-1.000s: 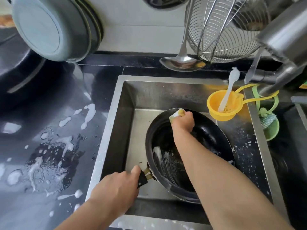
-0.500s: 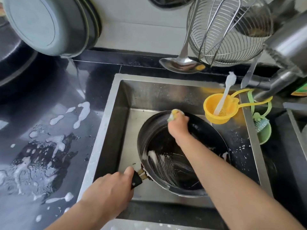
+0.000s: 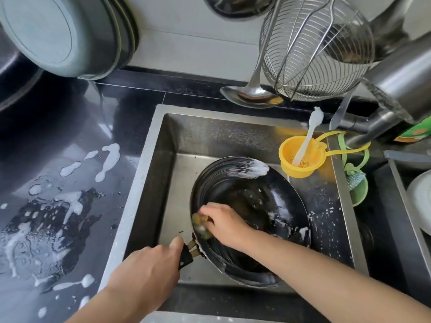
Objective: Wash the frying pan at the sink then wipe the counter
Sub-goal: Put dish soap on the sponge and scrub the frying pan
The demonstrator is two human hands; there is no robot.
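Note:
A black frying pan (image 3: 268,197) lies tilted in the steel sink (image 3: 149,173), streaked with white foam on its far rim and near side. My left hand (image 3: 149,269) grips the pan's black handle (image 3: 185,256) at the sink's near left. My right hand (image 3: 224,222) holds a yellow sponge (image 3: 199,223) against the pan's near-left inner wall. The sponge is blurred and partly hidden by my fingers.
The dark counter (image 3: 58,183) left of the sink carries soap foam (image 3: 70,206) and water. A yellow strainer (image 3: 300,157) with a white brush hangs at the sink's right edge beside a green holder (image 3: 356,185). A ladle (image 3: 251,95), wire basket (image 3: 312,47) and steel faucet (image 3: 377,129) hang overhead.
My right hand has swept the sponge from the pan's far rim down to its near-left side, leaving a foam streak on the far rim. My left hand has kept hold of the handle.

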